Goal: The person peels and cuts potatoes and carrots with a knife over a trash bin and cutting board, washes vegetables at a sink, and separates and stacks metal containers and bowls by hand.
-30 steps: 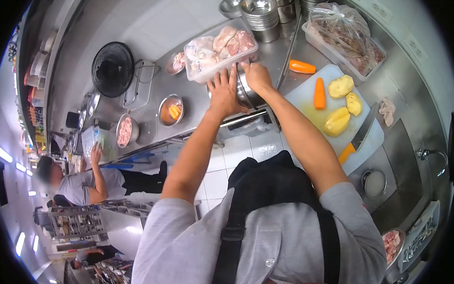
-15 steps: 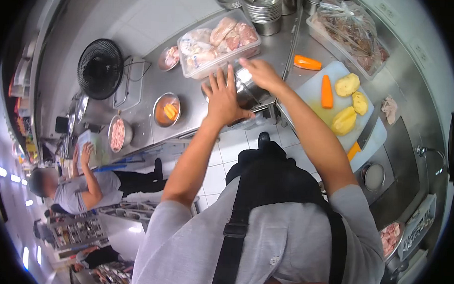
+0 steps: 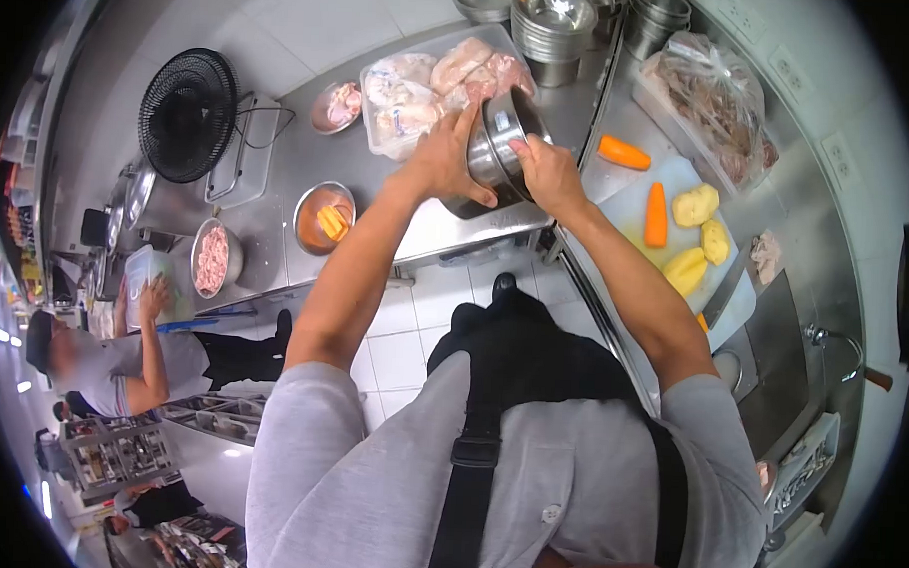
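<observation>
Tilted on its side over the counter's front edge is a set of nested stainless steel bowls (image 3: 486, 157), with two rims showing. My left hand (image 3: 442, 161) presses on the outside of them, fingers and thumb spread around the wall. At the upper rim, my right hand (image 3: 552, 175) grips with the thumb on top; its other fingers are partly hidden. Just behind my left hand sits a clear plastic tub (image 3: 381, 144) of raw meat. Close to my right forearm, peeled carrots (image 3: 656, 217) and peeled potatoes (image 3: 696, 205) lie around a cutting board (image 3: 618, 195).
A knife (image 3: 730, 284) rests on the board's right side. Stacked metal bowls (image 3: 551, 37) stand at the back. Left are a bowl with orange pieces (image 3: 322, 219), a bowl of meat (image 3: 215, 261) and a black fan (image 3: 187, 114). A co-worker (image 3: 131, 368) handles a plastic container.
The steel bowls have turned so their rims show more. My left hand, flatter before, now curves around their side, and my right hand has come down onto the rim. The whole view has shifted slightly.
</observation>
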Tool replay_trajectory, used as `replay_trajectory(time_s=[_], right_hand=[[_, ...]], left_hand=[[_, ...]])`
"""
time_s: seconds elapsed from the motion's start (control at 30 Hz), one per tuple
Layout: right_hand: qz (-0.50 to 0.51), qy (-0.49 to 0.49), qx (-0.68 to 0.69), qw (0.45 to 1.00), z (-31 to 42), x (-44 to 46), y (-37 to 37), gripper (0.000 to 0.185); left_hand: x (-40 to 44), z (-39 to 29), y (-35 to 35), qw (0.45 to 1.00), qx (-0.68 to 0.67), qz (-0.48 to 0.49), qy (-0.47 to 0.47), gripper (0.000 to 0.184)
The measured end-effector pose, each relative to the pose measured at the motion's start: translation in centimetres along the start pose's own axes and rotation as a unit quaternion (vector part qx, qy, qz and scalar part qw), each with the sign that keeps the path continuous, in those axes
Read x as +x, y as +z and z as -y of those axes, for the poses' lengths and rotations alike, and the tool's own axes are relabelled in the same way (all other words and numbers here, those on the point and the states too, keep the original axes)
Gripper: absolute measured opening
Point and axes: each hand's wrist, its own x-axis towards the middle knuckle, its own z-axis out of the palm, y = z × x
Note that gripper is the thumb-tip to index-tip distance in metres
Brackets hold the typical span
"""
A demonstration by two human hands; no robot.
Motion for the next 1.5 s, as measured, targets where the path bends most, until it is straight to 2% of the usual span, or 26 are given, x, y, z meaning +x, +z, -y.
replay_trajectory(time_s=[0.07,0.17,0.27,0.3,0.4,0.5,0.6,0.7,0.73,0.8,0.83,0.87,0.93,0.97,1.2,1.43,1.5], right_hand=[[0.018,0.049,-0.021,0.998,0.0,1.4,-0.4,0.039],[0.001,0.102,-0.033,0.994,-0.9,2.4,1.3,0.048],[0.053,0.145,-0.020,0.988,-2.8,2.4,1.9,0.048],[0.030,0.147,0.000,0.989,-2.7,2.0,1.9,0.049],[-0.006,0.126,-0.078,0.989,-2.6,0.6,1.2,0.044],[0.000,0.085,-0.087,0.993,-2.5,-0.6,0.2,0.040],[0.026,0.054,-0.041,0.997,-0.8,-1.9,-1.9,0.036],[0.015,0.094,-0.013,0.995,-1.6,-2.4,-2.2,0.034],[0.008,0.118,-0.008,0.993,-2.0,-2.4,-2.3,0.035],[-0.004,0.150,-0.030,0.988,-2.0,-0.9,-0.8,0.039],[0.004,0.170,-0.029,0.985,-2.4,0.4,0.2,0.041],[0.012,0.188,-0.027,0.982,-2.5,1.3,1.0,0.042],[0.037,0.243,-0.021,0.969,-1.2,3.0,0.6,0.045],[0.049,0.271,-0.018,0.961,-0.8,3.3,0.5,0.046],[0.028,0.226,-0.012,0.974,-1.3,2.0,0.9,0.050],[0.003,0.199,-0.031,0.979,-1.4,1.4,0.8,0.041],[-0.001,0.196,0.039,0.980,-1.6,0.4,0.8,0.037]], left_hand=[[-0.9,-2.7,0.5,0.992,0.093,0.010,-0.085,0.151],[-3.1,-7.4,3.6,0.986,0.125,-0.111,-0.009,0.156],[-2.3,-6.5,3.7,0.988,0.139,-0.065,0.007,0.156],[-2.2,-6.4,3.5,0.988,0.134,-0.066,0.031,0.155],[-1.4,-6.0,3.4,0.988,0.141,-0.040,0.045,0.152],[0.1,-5.2,3.2,0.992,0.122,-0.025,0.028,0.150],[2.7,-0.9,0.3,0.986,-0.128,0.098,0.038,0.152],[2.5,1.3,0.8,0.987,-0.106,0.113,-0.044,0.148],[1.5,-0.3,0.6,0.987,-0.155,0.040,0.027,0.145],[-1.8,-7.2,0.8,0.995,0.091,-0.033,0.002,0.142],[-3.0,-8.9,2.0,0.995,0.090,-0.051,0.013,0.143],[-3.6,-10.4,3.0,0.991,0.125,-0.032,-0.021,0.147],[-3.0,-8.9,5.0,0.985,0.140,-0.097,-0.023,0.150],[-2.8,-8.2,5.3,0.984,0.146,-0.099,-0.021,0.149],[-1.0,-6.2,4.5,0.984,0.162,-0.076,0.002,0.141],[0.5,-5.8,3.8,0.987,0.158,-0.032,-0.021,0.141],[0.8,-5.3,3.4,0.990,0.138,-0.015,-0.032,0.142]])
